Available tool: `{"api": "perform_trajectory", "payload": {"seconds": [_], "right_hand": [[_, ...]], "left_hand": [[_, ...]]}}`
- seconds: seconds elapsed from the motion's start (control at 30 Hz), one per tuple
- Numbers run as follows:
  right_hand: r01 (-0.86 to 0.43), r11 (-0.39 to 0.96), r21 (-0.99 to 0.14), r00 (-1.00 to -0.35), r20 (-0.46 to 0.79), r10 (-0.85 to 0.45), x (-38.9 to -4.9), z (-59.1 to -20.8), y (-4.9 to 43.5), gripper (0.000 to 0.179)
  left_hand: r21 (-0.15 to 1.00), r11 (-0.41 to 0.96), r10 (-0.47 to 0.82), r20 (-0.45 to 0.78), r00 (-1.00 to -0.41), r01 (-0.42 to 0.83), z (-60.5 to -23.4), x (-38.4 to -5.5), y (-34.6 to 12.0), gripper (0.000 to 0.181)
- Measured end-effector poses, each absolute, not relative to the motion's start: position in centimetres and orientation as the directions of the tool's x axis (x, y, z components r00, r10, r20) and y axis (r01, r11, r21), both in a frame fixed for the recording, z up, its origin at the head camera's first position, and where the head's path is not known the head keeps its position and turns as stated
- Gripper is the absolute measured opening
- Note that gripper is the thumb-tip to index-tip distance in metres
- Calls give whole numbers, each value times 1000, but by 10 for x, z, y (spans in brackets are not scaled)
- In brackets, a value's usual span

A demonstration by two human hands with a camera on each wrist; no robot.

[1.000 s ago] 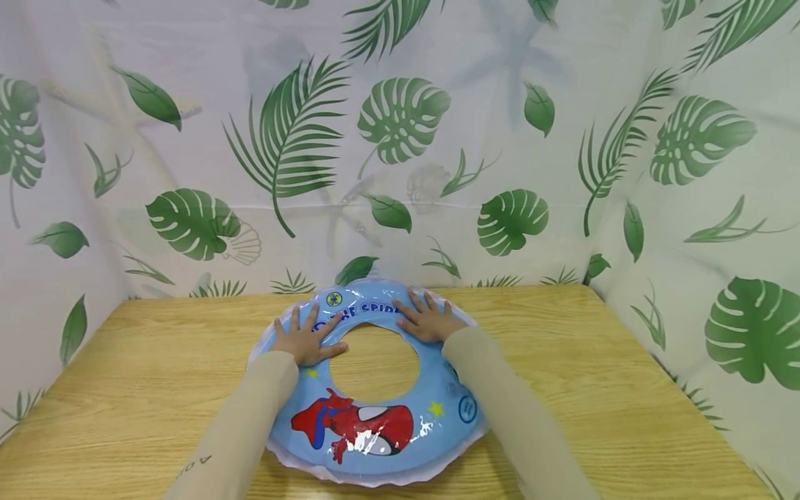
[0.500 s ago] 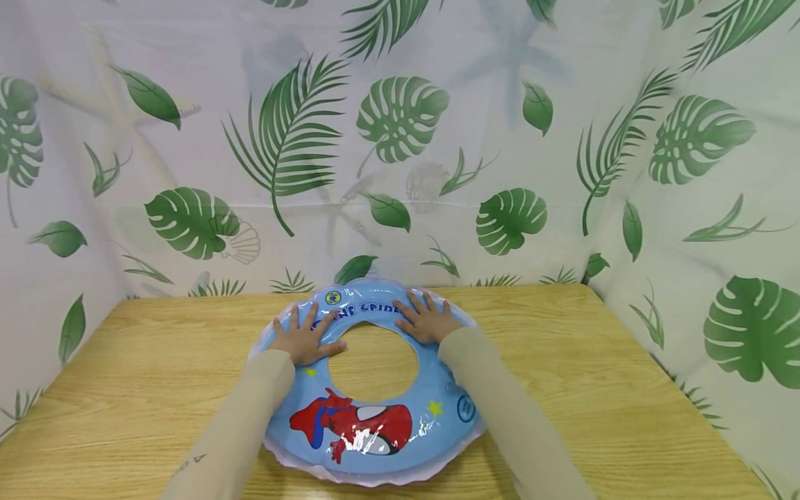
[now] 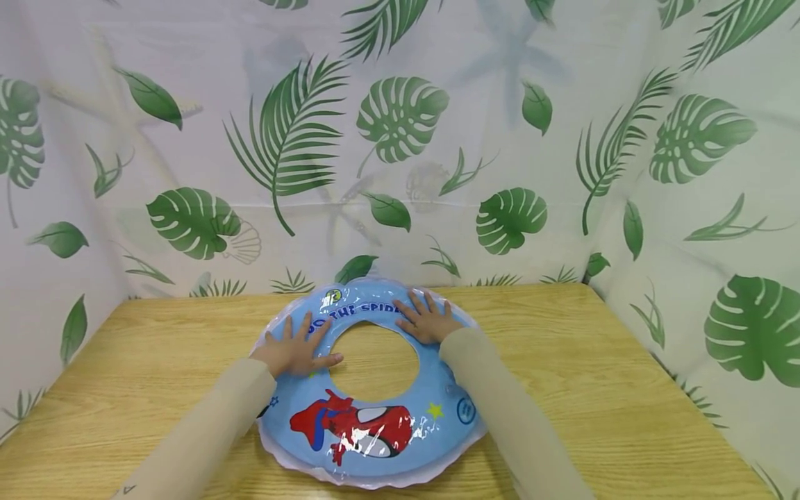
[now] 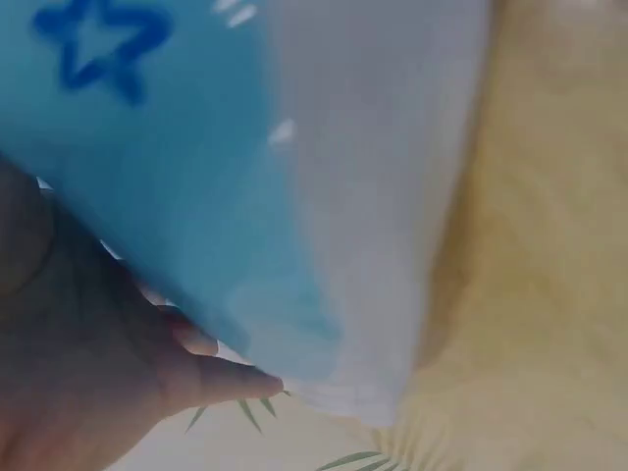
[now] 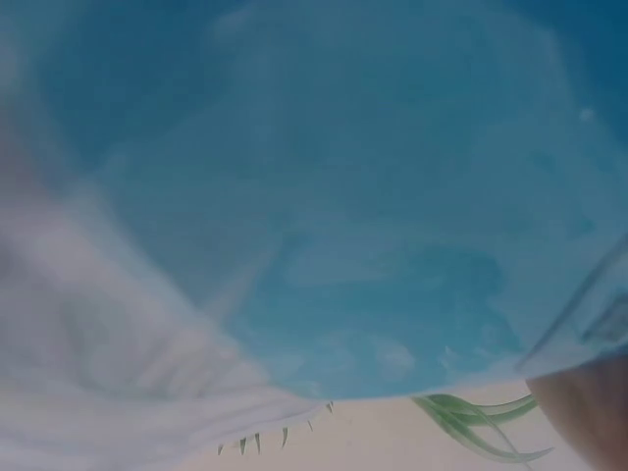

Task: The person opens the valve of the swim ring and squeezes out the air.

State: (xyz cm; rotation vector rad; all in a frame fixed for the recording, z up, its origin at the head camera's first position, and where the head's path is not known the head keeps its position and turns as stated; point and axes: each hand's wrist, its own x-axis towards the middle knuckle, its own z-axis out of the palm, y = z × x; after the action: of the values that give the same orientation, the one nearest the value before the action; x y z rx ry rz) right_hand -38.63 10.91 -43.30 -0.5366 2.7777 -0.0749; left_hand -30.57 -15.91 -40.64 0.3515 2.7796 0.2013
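Note:
A blue inflatable swim ring [image 3: 375, 465] with a red cartoon figure, yellow stars and a pale frilled rim lies on the wooden table. My left hand [image 3: 292, 353] rests on its left side, fingers spread and thumb reaching over the centre hole. On the upper right part of the ring lies my right hand [image 3: 428, 321], its fingers spread flat beside the printed lettering. The left wrist view shows the ring's blue and whitish edge [image 4: 363, 196] with the left hand [image 4: 108, 363] against it. Blue plastic [image 5: 343, 196] fills most of the right wrist view.
The wood-grain table [image 3: 612, 403] extends to both sides of the ring. Behind it and along the sides hangs a white cloth [image 3: 425, 229] printed with green leaves. Through the ring's hole the tabletop shows.
My left hand and forearm have shifted left and slightly down on the ring, uncovering more lettering and a dark print at its left edge. The right hand stays in place.

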Motion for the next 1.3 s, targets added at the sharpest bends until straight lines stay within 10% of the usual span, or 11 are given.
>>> {"api": "perform_trajectory", "payload": {"seconds": [0.43, 0.77, 1.3], "right_hand": [[-387, 913, -133, -873, -267, -409, -385, -433, 111, 57], [-379, 842, -384, -841, -237, -486, -400, -431, 130, 65], [-453, 841, -296, -823, -224, -522, -337, -414, 161, 73]], "left_hand": [[175, 968, 229, -316, -921, 180, -439, -310, -164, 95], [185, 965, 233, -299, -925, 183, -439, -309, -162, 95], [144, 967, 244, -267, -932, 211, -424, -295, -157, 83]]}}
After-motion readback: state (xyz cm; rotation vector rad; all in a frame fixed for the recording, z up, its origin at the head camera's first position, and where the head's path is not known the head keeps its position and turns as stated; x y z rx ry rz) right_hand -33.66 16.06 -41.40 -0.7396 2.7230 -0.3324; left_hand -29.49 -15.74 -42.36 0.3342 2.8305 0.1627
